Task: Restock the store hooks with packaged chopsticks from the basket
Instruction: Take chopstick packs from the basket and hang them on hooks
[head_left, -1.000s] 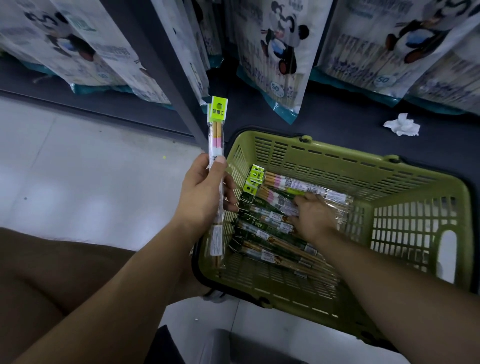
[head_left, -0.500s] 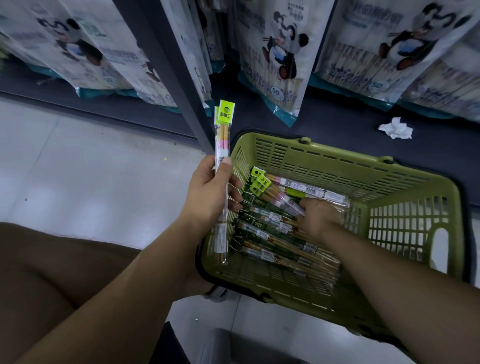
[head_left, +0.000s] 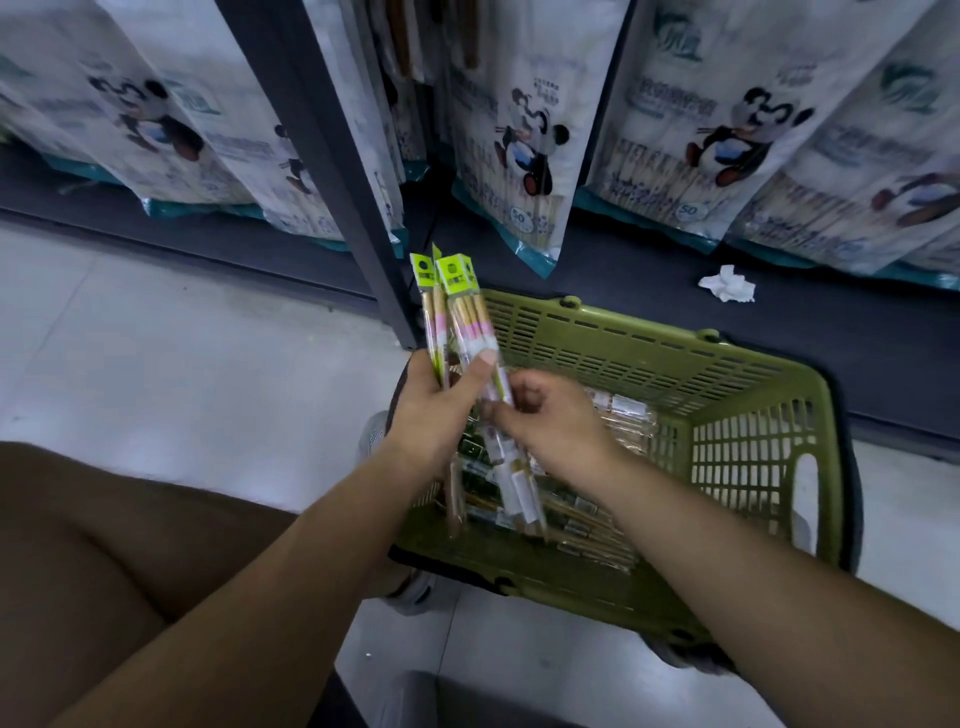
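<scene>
Left hand: the left hand (head_left: 434, 421) grips a fan of clear plastic chopstick packs with lime-green header cards (head_left: 451, 275), held upright over the basket's near-left corner, thumb pressed on the front pack. The packs overlap, so their number is hard to count.
Right hand: the right hand (head_left: 553, 423) has its fingers curled and pinches the front pack just beside the left thumb. Its fingertips are mostly hidden behind its own knuckles.
Basket: the olive-green slotted plastic basket (head_left: 675, 345) stands on the pale floor against the dark shelf base (head_left: 805, 353). Both forearms cover part of its near rim.
Basket contents: loose wrapped chopstick packs (head_left: 597, 525) lie flat on the bottom, largely hidden under the hands. Their labels are too blurred to read.
Shelf goods: white hanging bags printed with a panda (head_left: 524, 140) have their tops cut off by the upper edge. "50" can be read on two.
Post: a dark metal upright (head_left: 332, 171) stands left of the basket.
Litter: a crumpled white tissue (head_left: 726, 283) lies on the shelf base.
Leg: a bare knee (head_left: 104, 519) is cut off at the lower left.
</scene>
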